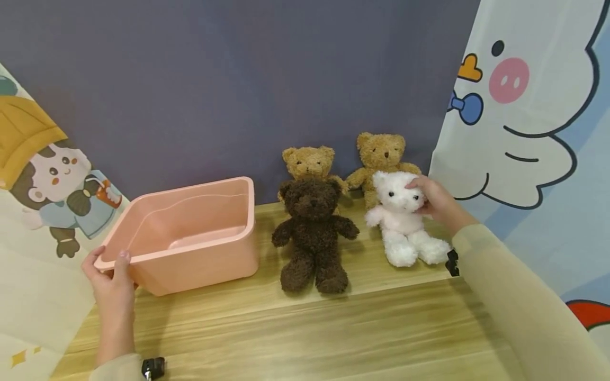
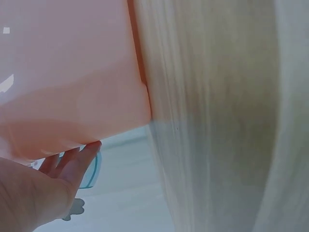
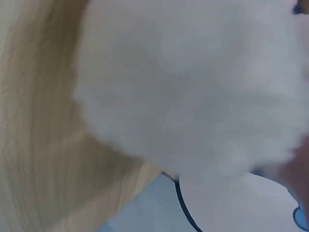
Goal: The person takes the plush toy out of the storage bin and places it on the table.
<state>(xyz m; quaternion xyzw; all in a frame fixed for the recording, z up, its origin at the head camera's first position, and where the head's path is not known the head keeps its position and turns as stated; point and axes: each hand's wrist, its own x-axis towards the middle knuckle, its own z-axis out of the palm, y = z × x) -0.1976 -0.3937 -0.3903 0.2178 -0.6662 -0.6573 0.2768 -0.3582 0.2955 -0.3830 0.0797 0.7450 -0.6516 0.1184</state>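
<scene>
At the table's left stands a pink plastic bin (image 1: 200, 264); my left hand (image 1: 111, 283) grips its near left corner, thumb over the rim. In the left wrist view the fingers (image 2: 79, 162) lie against the bin's outer wall (image 2: 72, 72). On the right, a white teddy bear (image 1: 402, 217) sits facing me. My right hand (image 1: 433, 201) holds it by the side of the head, some fingers hidden behind. White fur (image 3: 193, 87) fills most of the right wrist view. Left of the white bear sits a dark brown teddy bear (image 1: 312, 238), touched by neither hand.
Two light brown teddy bears, one (image 1: 308, 163) behind the dark bear and one (image 1: 381, 151) behind the white bear, sit against the dark back panel (image 1: 267, 95). Printed cloths (image 1: 529, 159) hang at both sides. The wooden table (image 1: 310, 338) extends toward me.
</scene>
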